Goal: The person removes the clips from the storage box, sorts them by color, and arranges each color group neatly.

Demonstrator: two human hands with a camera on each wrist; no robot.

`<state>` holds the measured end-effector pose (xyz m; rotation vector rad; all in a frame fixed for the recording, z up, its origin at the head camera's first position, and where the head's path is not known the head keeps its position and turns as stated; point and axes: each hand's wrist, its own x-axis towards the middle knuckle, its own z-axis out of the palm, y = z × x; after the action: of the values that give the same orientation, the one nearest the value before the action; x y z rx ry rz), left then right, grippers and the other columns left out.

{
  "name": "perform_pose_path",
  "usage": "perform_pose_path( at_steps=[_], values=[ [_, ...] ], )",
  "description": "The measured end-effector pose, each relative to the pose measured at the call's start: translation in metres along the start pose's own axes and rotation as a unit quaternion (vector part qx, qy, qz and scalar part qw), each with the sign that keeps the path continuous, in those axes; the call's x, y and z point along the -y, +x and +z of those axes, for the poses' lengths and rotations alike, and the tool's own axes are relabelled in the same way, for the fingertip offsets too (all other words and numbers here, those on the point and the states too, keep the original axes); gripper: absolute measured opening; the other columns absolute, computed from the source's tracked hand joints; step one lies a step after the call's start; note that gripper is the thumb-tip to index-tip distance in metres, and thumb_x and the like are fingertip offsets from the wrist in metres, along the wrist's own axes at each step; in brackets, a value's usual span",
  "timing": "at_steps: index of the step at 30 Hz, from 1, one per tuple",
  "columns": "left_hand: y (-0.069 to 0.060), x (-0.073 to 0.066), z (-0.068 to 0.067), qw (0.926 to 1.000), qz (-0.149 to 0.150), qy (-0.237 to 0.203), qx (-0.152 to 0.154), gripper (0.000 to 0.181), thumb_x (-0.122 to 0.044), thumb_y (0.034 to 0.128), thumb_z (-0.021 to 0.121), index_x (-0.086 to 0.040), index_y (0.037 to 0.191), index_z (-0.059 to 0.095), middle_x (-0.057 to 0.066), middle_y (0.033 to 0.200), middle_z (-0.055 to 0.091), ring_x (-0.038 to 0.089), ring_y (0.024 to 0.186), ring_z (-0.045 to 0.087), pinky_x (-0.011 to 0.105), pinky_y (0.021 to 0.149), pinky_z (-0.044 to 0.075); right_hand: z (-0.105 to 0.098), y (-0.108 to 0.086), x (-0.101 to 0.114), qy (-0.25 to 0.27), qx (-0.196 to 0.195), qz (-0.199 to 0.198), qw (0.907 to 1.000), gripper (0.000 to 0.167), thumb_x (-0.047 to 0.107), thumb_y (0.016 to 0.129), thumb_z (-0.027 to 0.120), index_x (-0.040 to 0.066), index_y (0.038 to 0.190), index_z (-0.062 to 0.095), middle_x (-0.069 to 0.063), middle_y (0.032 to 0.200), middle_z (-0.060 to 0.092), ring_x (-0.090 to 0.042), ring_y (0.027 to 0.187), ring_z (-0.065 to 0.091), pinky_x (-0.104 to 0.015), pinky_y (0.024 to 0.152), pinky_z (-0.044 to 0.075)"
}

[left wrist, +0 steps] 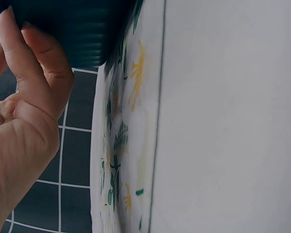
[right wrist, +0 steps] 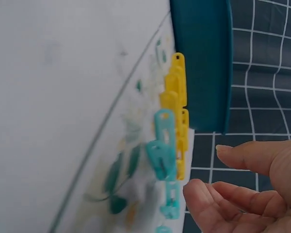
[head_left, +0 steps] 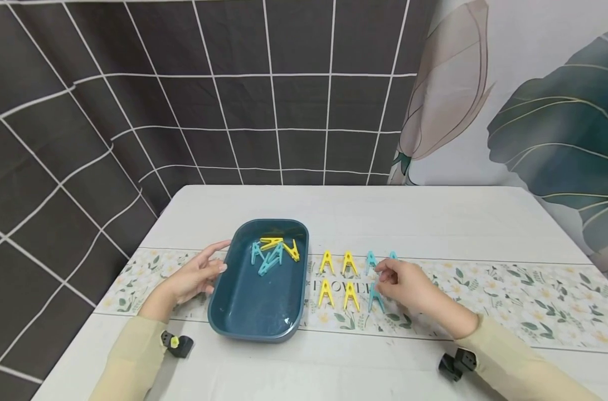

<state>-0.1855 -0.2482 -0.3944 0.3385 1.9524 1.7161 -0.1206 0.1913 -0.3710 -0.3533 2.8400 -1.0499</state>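
A dark blue plastic tray (head_left: 263, 328) stands left of centre on the table, with yellow clothespins (head_left: 291, 250) and light blue clothespins (head_left: 270, 263) lying in its far half. My left hand (head_left: 195, 277) is at the tray's left side, its fingers against the outer wall. Right of the tray, several yellow clothespins (head_left: 351, 296) stand in two rows. Light blue clothespins (head_left: 375, 299) continue these rows to the right. Just over them hovers my right hand (head_left: 404, 284), loosely curled. In the right wrist view its thumb (right wrist: 250, 154) and fingers are apart with nothing between them.
A white table (head_left: 374, 362) carries a flower-printed strip (head_left: 489, 295) across its middle. Behind it hang a dark gridded curtain (head_left: 298, 100) and a leaf-printed curtain (head_left: 449, 100). A small black camera is strapped to each wrist.
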Motion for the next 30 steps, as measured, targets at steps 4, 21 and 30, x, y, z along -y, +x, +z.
perform_pose_path(
  at_steps=[4, 21, 30],
  values=[
    [0.0, 0.0, 0.0, 1.0, -0.001, -0.001, -0.003, 0.066, -0.012, 0.0981, 0.051, -0.015, 0.152, 0.013, -0.006, 0.091, 0.064, 0.005, 0.075, 0.061, 0.018, 0.053, 0.052, -0.001, 0.002, 0.011, -0.008, -0.018, -0.024, 0.9995, 0.028, 0.008, 0.085, 0.067, -0.006, 0.109, 0.062, -0.002, 0.084, 0.06, -0.012, 0.074, 0.053, -0.023, 0.06, 0.047],
    [0.0, 0.003, -0.002, 0.9996, 0.021, -0.005, 0.017, 0.063, -0.016, 0.0978, 0.052, -0.022, 0.151, 0.019, -0.008, 0.093, 0.063, 0.004, 0.077, 0.061, 0.017, 0.054, 0.052, 0.014, 0.024, 0.054, -0.001, -0.047, -0.13, 0.9904, 0.026, 0.01, 0.087, 0.067, -0.003, 0.109, 0.063, -0.008, 0.094, 0.064, -0.016, 0.083, 0.06, -0.029, 0.074, 0.055],
    [0.0, 0.0, 0.001, 1.0, 0.004, -0.004, -0.002, 0.065, -0.012, 0.0982, 0.051, -0.015, 0.152, 0.014, -0.006, 0.092, 0.065, 0.006, 0.076, 0.061, 0.018, 0.053, 0.051, 0.029, 0.041, 0.075, -0.007, -0.038, -0.168, 0.985, 0.027, 0.011, 0.087, 0.067, -0.001, 0.111, 0.063, -0.01, 0.099, 0.063, -0.019, 0.088, 0.062, -0.03, 0.077, 0.055]
  ],
)
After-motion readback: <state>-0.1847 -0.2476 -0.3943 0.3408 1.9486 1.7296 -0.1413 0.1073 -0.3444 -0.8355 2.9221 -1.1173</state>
